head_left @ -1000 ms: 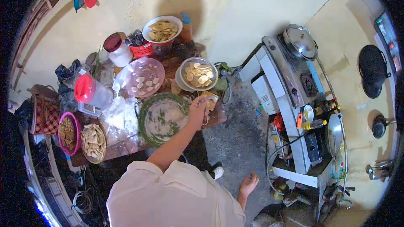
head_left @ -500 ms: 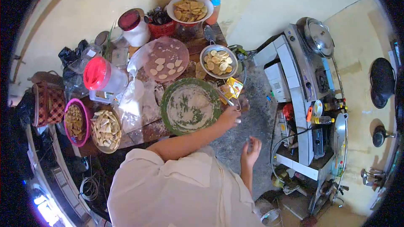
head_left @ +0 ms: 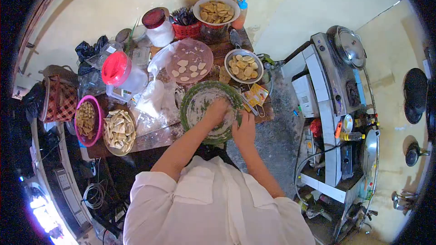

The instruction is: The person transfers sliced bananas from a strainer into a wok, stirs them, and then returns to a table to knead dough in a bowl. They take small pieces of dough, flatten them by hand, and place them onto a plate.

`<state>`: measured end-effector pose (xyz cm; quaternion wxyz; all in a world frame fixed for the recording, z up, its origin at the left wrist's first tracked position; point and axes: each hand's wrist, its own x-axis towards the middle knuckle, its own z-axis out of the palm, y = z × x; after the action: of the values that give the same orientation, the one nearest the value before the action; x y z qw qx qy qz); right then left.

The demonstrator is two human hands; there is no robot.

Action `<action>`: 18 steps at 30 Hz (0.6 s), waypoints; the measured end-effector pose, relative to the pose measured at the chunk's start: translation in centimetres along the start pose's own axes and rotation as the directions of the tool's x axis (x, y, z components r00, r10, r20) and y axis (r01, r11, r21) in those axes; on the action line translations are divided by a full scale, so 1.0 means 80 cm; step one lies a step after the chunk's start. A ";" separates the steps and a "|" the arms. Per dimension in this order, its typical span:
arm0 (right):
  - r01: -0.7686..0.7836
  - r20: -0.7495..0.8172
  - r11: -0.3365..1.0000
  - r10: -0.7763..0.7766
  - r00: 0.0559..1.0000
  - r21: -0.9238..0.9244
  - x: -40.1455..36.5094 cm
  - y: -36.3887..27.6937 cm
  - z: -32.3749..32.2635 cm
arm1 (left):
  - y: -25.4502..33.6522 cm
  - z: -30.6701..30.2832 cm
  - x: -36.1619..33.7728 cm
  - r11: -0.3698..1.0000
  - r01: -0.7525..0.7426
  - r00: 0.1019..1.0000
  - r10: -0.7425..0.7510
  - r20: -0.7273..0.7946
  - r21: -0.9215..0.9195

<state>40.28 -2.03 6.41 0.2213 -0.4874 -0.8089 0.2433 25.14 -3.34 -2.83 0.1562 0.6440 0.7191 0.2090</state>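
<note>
Green basin (head_left: 185,111) at the near edge of the wooden table (head_left: 167,133), directly in front of the person; a white powder, apparently flour, coats its floor in uneven patches, with green showing through in streaks. Left hand (head_left: 219,110) is down inside the basin, fingers in the powder; its grip cannot be told. Right hand (head_left: 245,129) touches the right side of the rim; whether it clasps the rim or only rests there cannot be told. Other containers: metal strainer (head_left: 245,81), beyond the basin to the right, holding pale round slices; pink plate (head_left: 207,56), beyond the basin to the left, with pale flat discs spaced apart and white specks; white bowl (head_left: 196,12) at the back, heaped with yellow-brown chips; bright pink tub (head_left: 101,120) at far left, part-filled with small tan pieces; just beside it, a shallow tray (head_left: 120,154) piled with cream-coloured flat pieces, overlapping. Red-lidded jug (head_left: 134,81), contents unclear.
</note>
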 end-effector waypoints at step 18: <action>-0.079 0.015 0.997 0.079 0.997 -0.008 -0.009 0.005 0.036 | -0.040 -0.048 -0.031 0.614 0.418 0.889 -0.429 0.162 -0.669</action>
<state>39.16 -3.03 3.85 0.2033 -0.5178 -0.7917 0.2525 20.77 -6.46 -1.22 0.4232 0.3497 0.7215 0.4219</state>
